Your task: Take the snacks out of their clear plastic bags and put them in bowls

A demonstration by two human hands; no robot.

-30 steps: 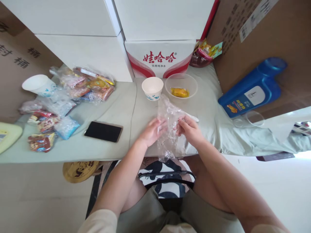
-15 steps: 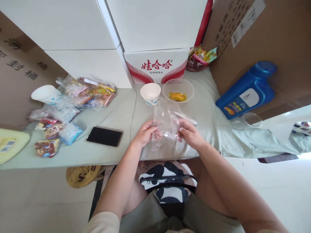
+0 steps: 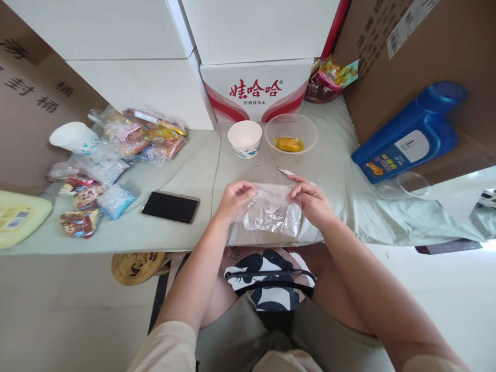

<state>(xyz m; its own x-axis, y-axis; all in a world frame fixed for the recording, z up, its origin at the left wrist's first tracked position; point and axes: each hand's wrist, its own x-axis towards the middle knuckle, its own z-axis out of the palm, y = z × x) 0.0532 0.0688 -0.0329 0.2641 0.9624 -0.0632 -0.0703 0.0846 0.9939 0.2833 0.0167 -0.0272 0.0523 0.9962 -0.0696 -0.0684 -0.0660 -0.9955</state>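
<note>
A clear plastic bag (image 3: 271, 209) hangs stretched between my two hands above the table's front edge. My left hand (image 3: 237, 199) pinches its upper left corner between thumb and fingers. At the upper right corner, my right hand (image 3: 310, 200) grips the bag with bent fingers. Just beyond the right fingertips lies a slim white tool (image 3: 284, 171) with a grey tip, its other end hidden by the hand. Farther back stand a paper cup (image 3: 245, 140) and a clear plastic bowl (image 3: 312, 135) holding a yellow wrapped snack (image 3: 289, 144).
Left are a black phone (image 3: 170, 207), a pile of wrapped snacks (image 3: 143, 135), a tipped paper cup (image 3: 73, 138) and a pale yellow bottle (image 3: 23, 218). Right are a blue bottle (image 3: 411, 134) and a clear cup (image 3: 413, 184). A white-and-red carton (image 3: 256, 93) stands behind.
The bag has gone from hanging upright and narrow to spread wide and lower between my hands. A small thin dark strip now shows on the table. The view has shifted slightly.
</note>
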